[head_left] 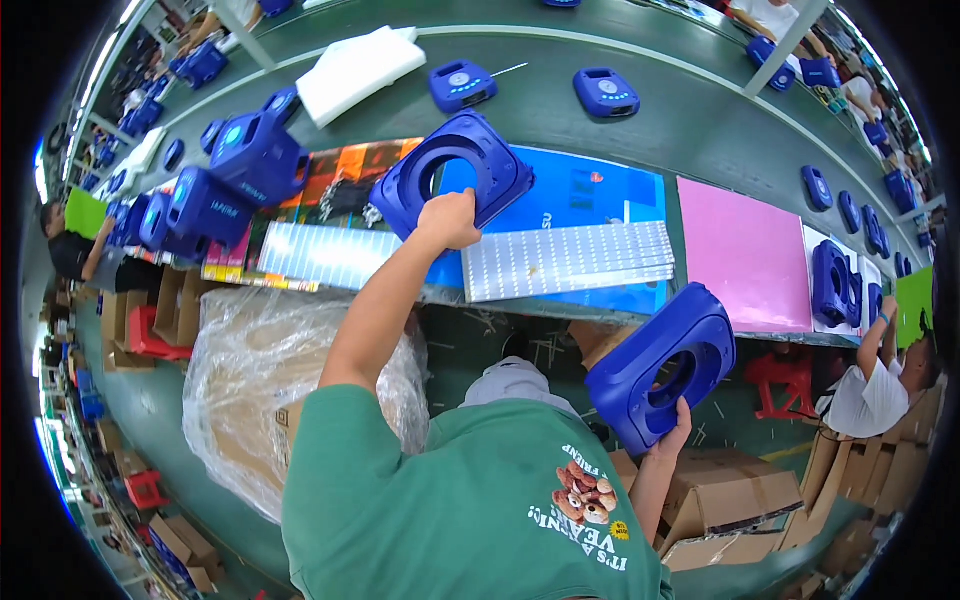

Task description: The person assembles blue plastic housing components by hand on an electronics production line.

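My left hand [452, 218] is closed on the lower rim of a blue plastic housing [505, 178] with a large round opening, held over the bench. A second blue plastic housing [640, 390], also with a round opening, is tilted off the bench's front edge at my right side. My right hand [676, 428] grips it from below, fingers partly hidden behind it. Beneath my left hand lie a sheet with rows of small labels [570, 262] and another shiny striped sheet [325, 250]. They rest on a blue printed mat [610, 190].
Several blue housings [205, 210] are stacked at the left. Two blue panels [606, 93] lie on the green conveyor [520, 75], near white foam [362, 75]. A pink sheet [745, 255] covers the bench at right. A plastic-wrapped carton [250, 370] and an open box [735, 490] flank me.
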Motion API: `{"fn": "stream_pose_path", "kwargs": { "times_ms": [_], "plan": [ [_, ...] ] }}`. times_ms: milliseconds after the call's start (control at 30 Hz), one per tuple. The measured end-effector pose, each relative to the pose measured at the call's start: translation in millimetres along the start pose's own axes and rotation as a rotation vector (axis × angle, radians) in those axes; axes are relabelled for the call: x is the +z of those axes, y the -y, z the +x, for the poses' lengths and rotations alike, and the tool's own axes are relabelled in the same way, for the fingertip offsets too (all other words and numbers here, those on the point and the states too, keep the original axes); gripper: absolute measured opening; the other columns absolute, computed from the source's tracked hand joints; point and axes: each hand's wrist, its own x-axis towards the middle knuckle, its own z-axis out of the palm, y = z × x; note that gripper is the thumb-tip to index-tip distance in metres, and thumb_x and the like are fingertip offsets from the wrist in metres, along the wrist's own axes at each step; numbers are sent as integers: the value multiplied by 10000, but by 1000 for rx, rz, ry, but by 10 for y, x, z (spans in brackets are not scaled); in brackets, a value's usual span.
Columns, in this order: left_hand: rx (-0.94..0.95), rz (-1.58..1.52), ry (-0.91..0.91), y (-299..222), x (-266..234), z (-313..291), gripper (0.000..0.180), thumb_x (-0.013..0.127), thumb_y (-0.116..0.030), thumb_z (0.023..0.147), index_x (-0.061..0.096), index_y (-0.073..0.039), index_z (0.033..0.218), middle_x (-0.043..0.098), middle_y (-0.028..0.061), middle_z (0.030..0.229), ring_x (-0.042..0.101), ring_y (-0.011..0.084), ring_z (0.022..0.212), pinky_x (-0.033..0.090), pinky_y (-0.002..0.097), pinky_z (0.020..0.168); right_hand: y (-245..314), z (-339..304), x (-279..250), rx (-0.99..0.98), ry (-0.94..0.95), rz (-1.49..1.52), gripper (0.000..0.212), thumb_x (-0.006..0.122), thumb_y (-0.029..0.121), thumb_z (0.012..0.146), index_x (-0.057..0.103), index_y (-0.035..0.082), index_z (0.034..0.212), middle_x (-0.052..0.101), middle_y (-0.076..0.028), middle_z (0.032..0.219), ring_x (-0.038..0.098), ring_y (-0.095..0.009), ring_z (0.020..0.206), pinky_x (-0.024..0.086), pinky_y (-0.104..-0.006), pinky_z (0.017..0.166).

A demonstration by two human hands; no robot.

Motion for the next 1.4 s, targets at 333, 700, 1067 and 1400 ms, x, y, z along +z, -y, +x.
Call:
{"fn": "stream_pose_path", "kwargs": {
  "times_ms": [333,700,1067,1400],
  "plan": [
    [421,209,322,157,386,987,442,580,-83,648,564,-61,1089,650,159,913,628,339,861,513,439,703,-69,309,432,-52,-123,76,422,520,286,865,533,-40,1132,612,-173,1079,600,-294,963,472,-417,885],
    [578,-1620,755,-1015,-7,201,555,689,-398,769,601,34,1106,620,151,1106,600,239,1005,453,352,881,2,801,1281,55,64,-40,464,537,330,847,526,-24,1146,605,-202,1049,602,-307,960,487,-403,867],
    [186,-1931,865,-1755,-225,-222,543,352,-391,972,365,14,1334,491,143,1262,476,218,1180,366,373,1019,436,656,2211,-969,264,-1436,634,494,360,895,325,-8,1383,216,-232,1463,240,-376,1345,221,-484,1068],
    [242,-1943,605,-1881,-288,28,694,83,-521,958,327,-20,1371,451,144,1323,431,240,1239,351,363,1045,67,595,2353,-1071,253,-1966,882,280,648,867,272,-67,1383,231,-286,1437,179,-461,1344,146,-548,1072]
  ]
}}
